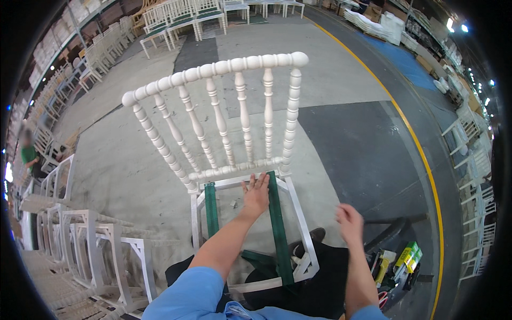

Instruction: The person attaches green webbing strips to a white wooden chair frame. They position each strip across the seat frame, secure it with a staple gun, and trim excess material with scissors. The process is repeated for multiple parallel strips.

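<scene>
A white chair [236,65] with a turned, beaded backrest stands in front of me, its seat frame [302,216] without a cushion. Two green webbing straps run from its back rail toward me: a left strap [212,209] and a right strap [278,226]. Another green strap piece [260,261] hangs slack below the frame. My left hand [257,194] lies with fingers spread at the back rail, its fingertips against the top of the right strap. Right of the frame, my right hand [350,221] is raised with curled fingers; what they hold, if anything, cannot be made out.
At my lower right sits a holder of supplies [397,269] with a yellow-green box [409,256]. Stacked white chair frames [96,250] crowd the left. More chairs [184,16] line the far side, and a yellow floor line [410,125] curves along the right. Someone in green [29,154] is far left.
</scene>
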`<control>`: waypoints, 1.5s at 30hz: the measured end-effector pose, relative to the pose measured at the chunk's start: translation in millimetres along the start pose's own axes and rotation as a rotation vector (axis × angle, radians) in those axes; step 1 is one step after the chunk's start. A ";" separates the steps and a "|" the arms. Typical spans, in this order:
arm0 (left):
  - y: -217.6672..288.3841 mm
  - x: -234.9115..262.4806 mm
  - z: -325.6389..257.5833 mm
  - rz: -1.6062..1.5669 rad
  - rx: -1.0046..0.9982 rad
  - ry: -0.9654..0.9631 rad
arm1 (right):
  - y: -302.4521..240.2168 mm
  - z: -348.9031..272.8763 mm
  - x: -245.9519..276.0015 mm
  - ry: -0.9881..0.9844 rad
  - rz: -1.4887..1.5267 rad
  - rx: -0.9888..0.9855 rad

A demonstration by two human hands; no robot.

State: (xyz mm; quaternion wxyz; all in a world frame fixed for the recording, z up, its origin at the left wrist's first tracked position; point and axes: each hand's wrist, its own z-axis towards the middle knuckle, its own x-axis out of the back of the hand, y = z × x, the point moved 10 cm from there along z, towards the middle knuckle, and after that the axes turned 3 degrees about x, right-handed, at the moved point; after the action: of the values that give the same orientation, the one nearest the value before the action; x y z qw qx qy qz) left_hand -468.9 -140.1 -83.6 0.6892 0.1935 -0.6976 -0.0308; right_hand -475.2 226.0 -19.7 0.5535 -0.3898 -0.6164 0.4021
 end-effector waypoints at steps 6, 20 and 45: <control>35.6 1.4 11.5 -0.035 -0.023 -0.028 | 89.1 -199.1 294.7 0.555 -0.899 -0.433; 27.6 16.0 6.9 -0.028 0.001 -0.035 | 85.0 -189.4 275.8 0.497 -0.367 -0.327; 10.5 -7.7 9.1 -0.142 0.020 -0.076 | -62.6 75.6 -213.0 -0.247 0.129 -0.138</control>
State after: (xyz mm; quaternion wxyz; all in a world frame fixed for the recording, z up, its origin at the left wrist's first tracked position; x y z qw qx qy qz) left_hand -480.4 -130.0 -88.1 0.6564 0.2480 -0.7079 -0.0801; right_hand -535.0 0.6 -45.1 0.4182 -0.4134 -0.6797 0.4384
